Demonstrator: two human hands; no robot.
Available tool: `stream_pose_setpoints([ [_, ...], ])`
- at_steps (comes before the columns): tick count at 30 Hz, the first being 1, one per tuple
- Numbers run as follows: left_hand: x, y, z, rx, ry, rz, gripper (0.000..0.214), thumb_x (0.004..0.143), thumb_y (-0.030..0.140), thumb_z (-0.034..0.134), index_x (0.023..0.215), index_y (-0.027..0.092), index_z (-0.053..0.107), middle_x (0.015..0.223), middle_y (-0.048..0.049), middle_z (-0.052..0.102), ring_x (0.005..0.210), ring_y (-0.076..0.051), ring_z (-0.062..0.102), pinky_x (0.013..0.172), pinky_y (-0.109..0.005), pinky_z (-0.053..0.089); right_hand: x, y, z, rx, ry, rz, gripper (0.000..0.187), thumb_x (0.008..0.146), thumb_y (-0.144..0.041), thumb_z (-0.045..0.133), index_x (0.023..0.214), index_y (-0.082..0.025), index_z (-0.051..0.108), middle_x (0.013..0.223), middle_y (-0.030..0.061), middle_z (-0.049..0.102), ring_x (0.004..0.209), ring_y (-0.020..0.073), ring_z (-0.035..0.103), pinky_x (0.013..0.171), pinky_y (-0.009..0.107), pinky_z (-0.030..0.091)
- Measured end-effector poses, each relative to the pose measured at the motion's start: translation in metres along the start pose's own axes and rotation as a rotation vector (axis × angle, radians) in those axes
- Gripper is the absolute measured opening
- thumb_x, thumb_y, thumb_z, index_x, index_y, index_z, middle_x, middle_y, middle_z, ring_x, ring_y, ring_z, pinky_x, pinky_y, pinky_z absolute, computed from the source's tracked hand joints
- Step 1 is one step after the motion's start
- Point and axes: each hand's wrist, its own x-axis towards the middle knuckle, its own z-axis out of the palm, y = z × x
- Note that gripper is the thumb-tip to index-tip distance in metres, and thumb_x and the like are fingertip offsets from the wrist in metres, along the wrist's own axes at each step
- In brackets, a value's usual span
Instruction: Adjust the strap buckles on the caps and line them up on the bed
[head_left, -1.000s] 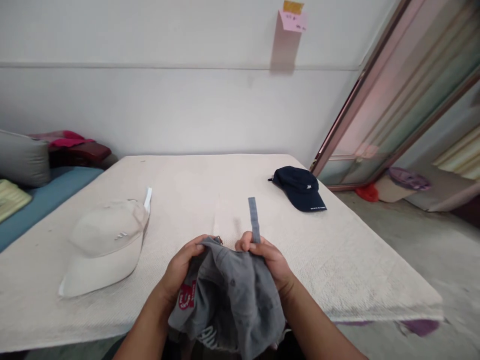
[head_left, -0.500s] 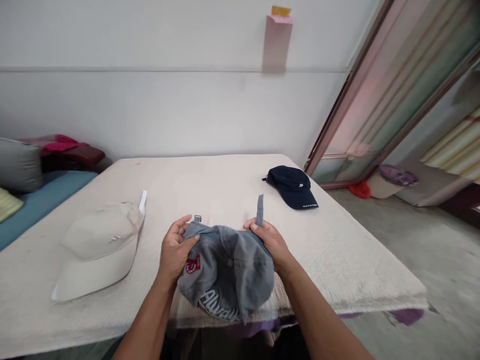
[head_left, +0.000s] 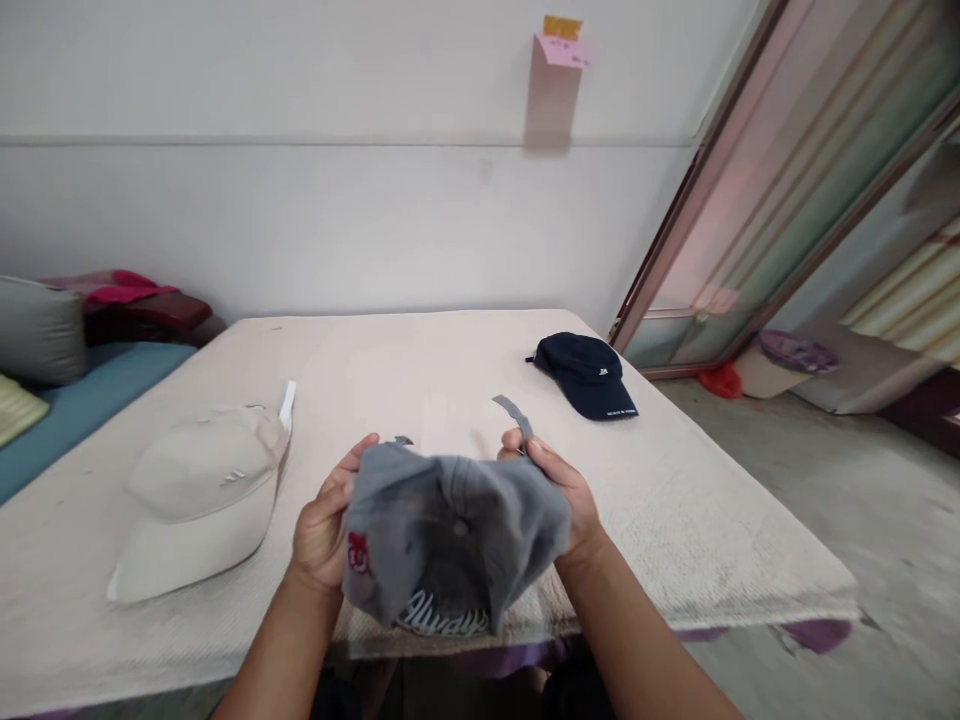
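Observation:
A grey baseball cap [head_left: 525, 510] with white lettering and a red emblem is held up over the near edge of the table. My left hand [head_left: 324, 530] grips its left side, close to the small buckle [head_left: 403, 440]. On the opposite side my right hand [head_left: 566, 490] is closed on the cap's edge by the loose strap [head_left: 514, 410], whose free end bends to the left. The strap and buckle are apart. Parts of the fingers are hidden behind the fabric.
A cream cap [head_left: 199, 490] lies on the left of the cloth-covered table [head_left: 390, 360]. A navy cap [head_left: 583, 372] rests at the back right. Behind stands a white wall [head_left: 337, 220] with a pink note [head_left: 562, 50]. A bin [head_left: 780, 365] is on the floor at right.
The grey cap has been pulled wider, its two sides farther apart. My left hand has shifted left and my right hand slightly right. The upright strap now bends left.

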Motion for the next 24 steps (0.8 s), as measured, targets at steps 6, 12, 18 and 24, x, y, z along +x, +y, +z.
stream_pose_setpoints([
  [6,-0.004,-0.002,0.0,0.028,-0.145,-0.156,0.044,0.062,0.015,0.075,0.105,0.018,0.068,0.087,-0.006,0.074,0.072,-0.018,0.069,0.068,-0.026,0.055,-0.024,0.004,0.012,0.038,-0.169,0.109,0.02,0.075,-0.038,0.067,0.075,-0.02,0.059,0.052,-0.0053,0.042,0.04,0.0068,0.035,0.039,0.018,0.032],
  [12,0.009,-0.009,-0.006,0.219,-0.066,-0.326,0.022,0.074,0.02,0.069,0.094,0.011,0.069,0.087,-0.011,0.073,0.077,-0.02,0.068,0.076,-0.03,0.053,-0.003,0.006,-0.008,-0.029,-0.044,0.029,0.016,0.079,-0.031,0.065,0.086,-0.017,0.064,0.064,-0.0003,0.057,0.053,0.0099,0.051,0.05,0.02,0.042],
  [18,0.017,-0.018,-0.008,0.361,0.131,-0.155,0.037,0.063,0.017,0.078,0.096,0.016,0.063,0.08,-0.0043,0.073,0.064,-0.015,0.067,0.062,-0.025,0.051,0.006,0.005,-0.02,-0.063,0.109,-0.055,0.018,0.077,-0.032,0.067,0.088,-0.018,0.064,0.068,-0.0011,0.058,0.057,0.0111,0.053,0.053,0.022,0.043],
  [24,0.04,-0.016,-0.024,0.457,0.329,0.14,0.037,0.059,0.029,0.08,0.091,0.018,0.064,0.071,0.0013,0.072,0.059,-0.014,0.064,0.064,-0.025,0.05,0.011,0.021,-0.008,-0.231,0.078,0.07,0.021,0.075,-0.035,0.068,0.083,-0.015,0.064,0.068,0.0008,0.061,0.057,0.0113,0.053,0.053,0.022,0.04],
])
